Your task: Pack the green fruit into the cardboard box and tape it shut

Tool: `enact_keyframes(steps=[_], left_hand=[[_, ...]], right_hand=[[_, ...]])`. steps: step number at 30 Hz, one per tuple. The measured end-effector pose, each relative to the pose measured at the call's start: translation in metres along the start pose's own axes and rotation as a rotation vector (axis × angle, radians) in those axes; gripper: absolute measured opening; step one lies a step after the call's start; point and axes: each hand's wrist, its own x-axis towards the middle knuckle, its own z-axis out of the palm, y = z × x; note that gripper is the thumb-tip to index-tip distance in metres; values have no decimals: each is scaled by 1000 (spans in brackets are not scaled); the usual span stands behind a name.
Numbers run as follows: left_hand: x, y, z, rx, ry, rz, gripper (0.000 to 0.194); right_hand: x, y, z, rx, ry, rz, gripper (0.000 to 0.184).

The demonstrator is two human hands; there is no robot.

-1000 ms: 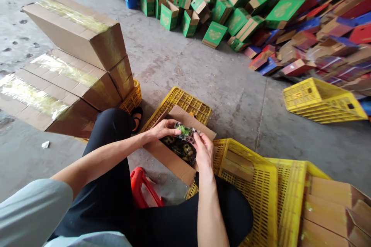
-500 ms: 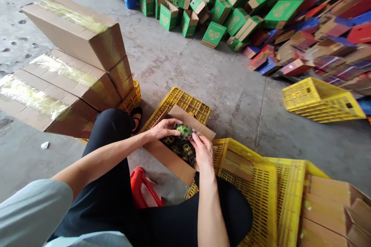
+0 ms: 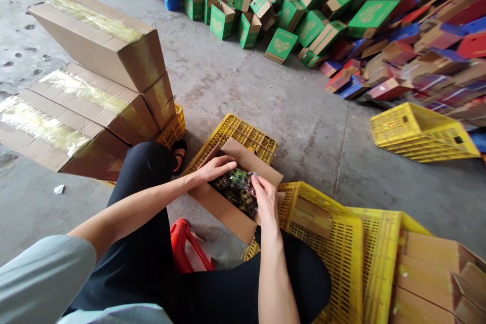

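Note:
A small clear plastic packet with a green and black item inside [image 3: 239, 178] is over the open cardboard box [image 3: 224, 215] in front of me. My right hand [image 3: 266, 195] pinches the packet's right end between thumb and fingers. At its left end, my left hand [image 3: 217, 168] has its fingers stretched out, just above or lightly touching the plastic; I cannot tell which. More dark, shiny packets with yellowish-green patches [image 3: 243, 198] lie inside the box. What exactly the packets contain is too small to make out.
The box rests on an upturned yellow crate [image 3: 248, 131]. Taped cartons [image 3: 110, 45] are stacked at left. A red stool [image 3: 186, 245] is below the box. Yellow crates [image 3: 341, 248] and folded cartons [image 3: 429, 263] stand at right. Green boxes [image 3: 281, 44] pile up behind.
My left hand has loosened from the packet, its fingers straightening over it. The packet has dropped slightly towards the box, with my right hand still pinching its right end.

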Motion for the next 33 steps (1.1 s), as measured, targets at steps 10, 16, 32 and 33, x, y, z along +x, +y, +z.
enact_keyframes(steps=[10, 16, 32, 33], left_hand=[[0, -15, 3, 417, -188, 388, 75], [1, -16, -7, 451, 88, 338, 60], [-16, -38, 6, 863, -156, 192, 18], [-16, -37, 6, 866, -156, 184, 17]], right_hand=[[0, 0, 8, -88, -52, -14, 60], [8, 5, -3, 101, 16, 43, 64], [-15, 6, 10, -1181, -286, 58, 59], [-13, 5, 8, -1141, -273, 56, 60]])
